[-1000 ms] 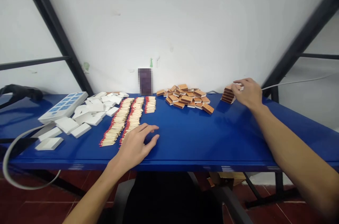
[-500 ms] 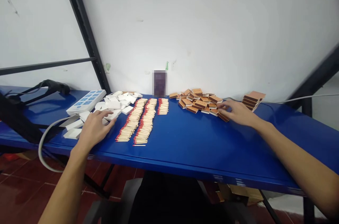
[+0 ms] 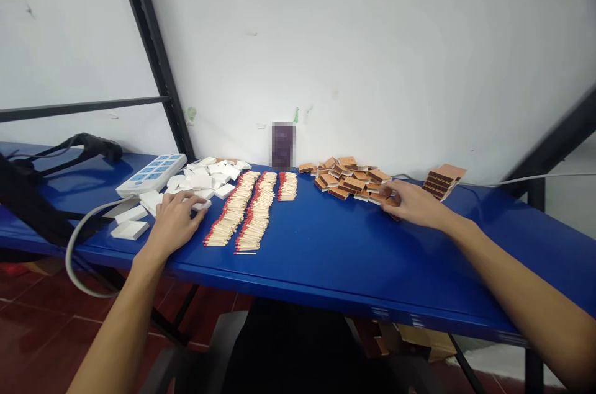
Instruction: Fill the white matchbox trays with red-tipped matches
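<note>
On the blue worktop (image 3: 316, 251), a white power strip (image 3: 153, 175) lay beside heaped white trays (image 3: 202, 180). The left hand (image 3: 177, 220) was over them, half curled, any grip hidden. Three rows of matches (image 3: 254, 214) followed, then piled brown sleeves (image 3: 352, 184). At their right edge the right hand (image 3: 413, 203) curved partly closed, its hold unclear, near a sleeve stack (image 3: 444, 180).

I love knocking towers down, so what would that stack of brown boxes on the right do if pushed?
The stack of brown boxes would probably topple apart, since nothing visible ties it together. Each looks light, being small beside the right hand. Flat-sided, they'd likely slide, not roll.
</note>
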Tool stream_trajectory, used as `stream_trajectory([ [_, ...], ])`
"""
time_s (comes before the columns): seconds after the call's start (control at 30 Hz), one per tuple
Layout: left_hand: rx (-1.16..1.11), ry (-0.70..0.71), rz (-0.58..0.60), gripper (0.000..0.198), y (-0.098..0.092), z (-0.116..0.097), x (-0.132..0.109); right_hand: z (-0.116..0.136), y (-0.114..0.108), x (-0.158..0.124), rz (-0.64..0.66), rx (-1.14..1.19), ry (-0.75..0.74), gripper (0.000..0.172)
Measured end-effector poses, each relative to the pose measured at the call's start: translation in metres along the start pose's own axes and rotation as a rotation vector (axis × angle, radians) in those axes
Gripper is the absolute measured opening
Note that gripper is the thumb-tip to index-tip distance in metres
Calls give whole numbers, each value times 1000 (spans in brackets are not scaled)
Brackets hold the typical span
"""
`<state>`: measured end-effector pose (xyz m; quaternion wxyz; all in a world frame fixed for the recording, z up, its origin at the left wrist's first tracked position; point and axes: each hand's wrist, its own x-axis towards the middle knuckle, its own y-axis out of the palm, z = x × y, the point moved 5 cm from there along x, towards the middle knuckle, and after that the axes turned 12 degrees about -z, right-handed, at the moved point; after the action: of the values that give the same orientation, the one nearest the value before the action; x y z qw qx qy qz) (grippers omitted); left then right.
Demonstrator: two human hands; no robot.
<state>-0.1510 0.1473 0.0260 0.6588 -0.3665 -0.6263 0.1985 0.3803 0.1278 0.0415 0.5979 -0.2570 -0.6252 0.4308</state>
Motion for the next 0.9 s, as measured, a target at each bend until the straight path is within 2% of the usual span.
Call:
stream_trajectory([
  [0.13, -78, 35, 28, 38, 2, -3, 1, 26, -5, -2, -3, 57, -75, 13],
  [0.3, -101, 37, 53, 39, 1, -5, 3, 84, 1, -3, 45, 142, -237, 20],
  [0.5, -108, 29, 48, 44, -3, -8, 3, 157, 14, 23, -55, 19, -419, 20],
  [0.6, -150, 23, 17, 47, -5, -9, 3, 187, 28, 39, -26, 28, -431, 20],
  [0.73, -194, 19, -32, 47, -12, -9, 4, 204, 54, 53, 28, 37, -372, 12],
  [0.83, -238, -21, -127, 46, -26, -11, 4, 203, 67, 58, -10, 23, -340, 8],
  [0.9, -357, 1, -205, 43, -38, -21, 2, 201, 72, 59, -34, 25, -329, 7],
])
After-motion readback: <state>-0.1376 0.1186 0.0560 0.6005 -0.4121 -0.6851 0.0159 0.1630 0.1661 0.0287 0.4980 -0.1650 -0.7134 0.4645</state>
